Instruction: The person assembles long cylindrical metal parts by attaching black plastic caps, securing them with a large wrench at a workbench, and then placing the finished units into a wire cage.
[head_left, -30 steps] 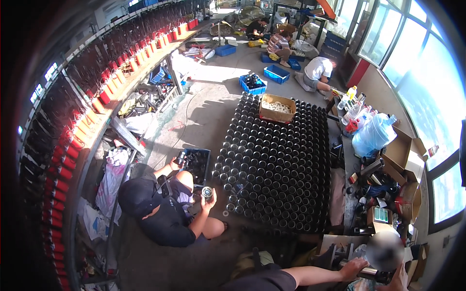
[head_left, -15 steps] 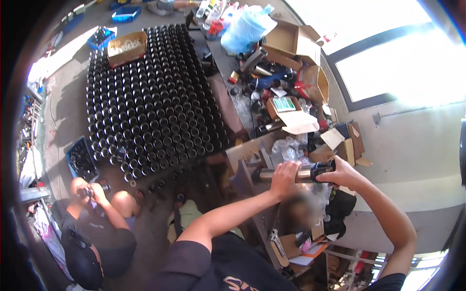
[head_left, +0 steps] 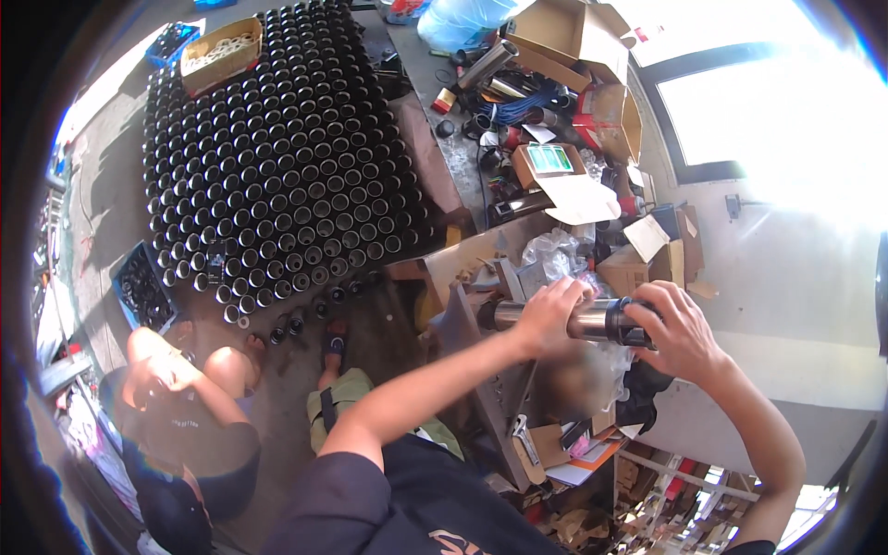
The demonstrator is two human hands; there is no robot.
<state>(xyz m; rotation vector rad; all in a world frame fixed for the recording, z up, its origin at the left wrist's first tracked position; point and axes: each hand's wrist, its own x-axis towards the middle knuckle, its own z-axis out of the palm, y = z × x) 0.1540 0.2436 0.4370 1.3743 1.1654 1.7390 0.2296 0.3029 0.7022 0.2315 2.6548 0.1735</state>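
A shiny metal cylinder (head_left: 592,320) with a black end part (head_left: 631,324) lies level above the bench at right of centre. My left hand (head_left: 552,316) is wrapped round its middle. On the black end part my right hand (head_left: 683,331) is closed, with its fingers curled over the top. The cylinder's left end sits at a metal bracket (head_left: 462,324) on the bench; whether it is fixed there I cannot tell. My palms hide part of the cylinder and of the black part.
Rows of black tubes (head_left: 296,157) fill the left, with an open box of white rings (head_left: 220,57) on them. A co-worker (head_left: 185,407) sits at lower left by a blue crate (head_left: 143,289). Cartons (head_left: 546,32), tools and plastic bags (head_left: 555,259) crowd the bench.
My right hand has shifted its grip on the black end part, its fingers now over the top. My left hand stays on the cylinder. The whole view has shifted somewhat.
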